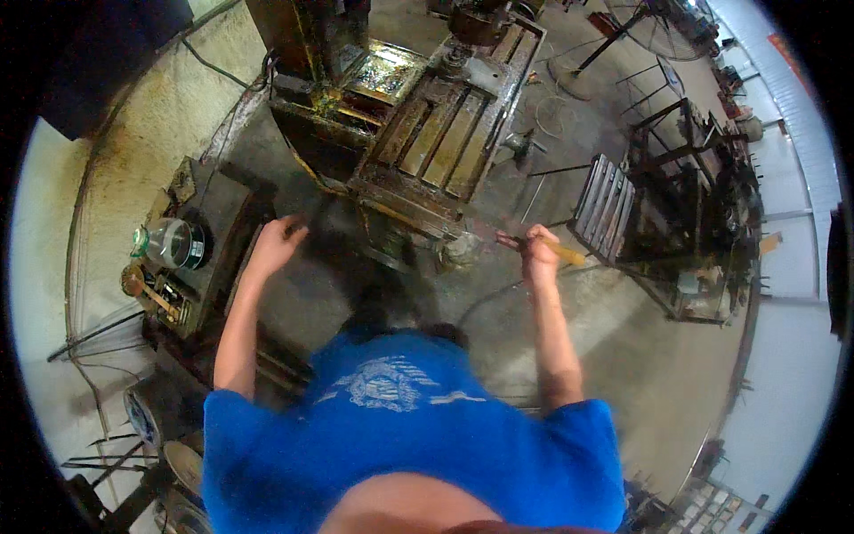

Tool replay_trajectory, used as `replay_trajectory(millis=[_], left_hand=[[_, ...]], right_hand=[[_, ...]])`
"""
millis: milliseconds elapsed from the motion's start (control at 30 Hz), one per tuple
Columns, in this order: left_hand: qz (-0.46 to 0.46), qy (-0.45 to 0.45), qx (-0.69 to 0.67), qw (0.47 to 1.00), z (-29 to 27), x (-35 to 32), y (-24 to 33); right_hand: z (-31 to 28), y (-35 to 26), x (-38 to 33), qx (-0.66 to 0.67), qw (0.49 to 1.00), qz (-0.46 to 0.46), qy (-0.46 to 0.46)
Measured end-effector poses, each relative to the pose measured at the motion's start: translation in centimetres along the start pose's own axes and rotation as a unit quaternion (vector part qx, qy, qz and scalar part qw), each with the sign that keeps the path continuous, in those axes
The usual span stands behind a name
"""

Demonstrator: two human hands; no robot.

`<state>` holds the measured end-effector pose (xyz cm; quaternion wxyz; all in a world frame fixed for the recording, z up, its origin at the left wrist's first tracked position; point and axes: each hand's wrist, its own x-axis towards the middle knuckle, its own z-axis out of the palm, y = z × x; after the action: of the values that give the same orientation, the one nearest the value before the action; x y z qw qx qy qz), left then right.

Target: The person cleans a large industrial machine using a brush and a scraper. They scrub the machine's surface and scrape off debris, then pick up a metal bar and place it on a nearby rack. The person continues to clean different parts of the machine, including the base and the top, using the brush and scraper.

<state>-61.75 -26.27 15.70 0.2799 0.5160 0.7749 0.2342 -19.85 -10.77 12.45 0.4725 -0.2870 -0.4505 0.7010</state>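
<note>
My right hand (540,256) is closed around a yellow-handled tool (572,255). Its yellow part sticks out on the right of the fist, and a thin, dark reddish end shows on the left; I cannot make out its exact kind. Out to the left, my left hand (281,244) hangs with loosely bent fingers and a dark gap between thumb and fingers, and nothing is visible in it. Ahead, between and beyond my hands, stands a machine with a slotted metal worktable (442,133), oily and stained. Neither hand touches it.
A dark bench (218,209) at my left bears a clear plastic jug (175,243) and a wooden-handled brush (133,283). To the right stand a slatted stand (605,209) and dark metal racks (689,178). A round fan (663,34) is farther off. A machine handle (457,251) juts towards me.
</note>
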Motion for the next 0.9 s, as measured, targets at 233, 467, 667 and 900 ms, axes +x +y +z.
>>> replay_trajectory(millis=[233,467,667,900], left_hand=[[0.042,-0.029,-0.029,0.998,-0.1,3.5,-2.4],[0.095,-0.031,0.011,0.995,2.5,10.4,3.6],[0.081,-0.073,0.124,0.986,5.5,14.4,4.6],[0.076,-0.061,0.165,0.981,6.0,14.3,3.5]], right_hand=[[-0.6,6.6,3.3,-0.079,0.994,-0.006,0.080],[6.4,4.0,4.5,-0.132,0.990,0.011,0.057],[4.3,8.4,6.8,-0.209,0.977,-0.041,0.032],[7.6,4.6,9.3,-0.282,0.956,-0.060,-0.054]])
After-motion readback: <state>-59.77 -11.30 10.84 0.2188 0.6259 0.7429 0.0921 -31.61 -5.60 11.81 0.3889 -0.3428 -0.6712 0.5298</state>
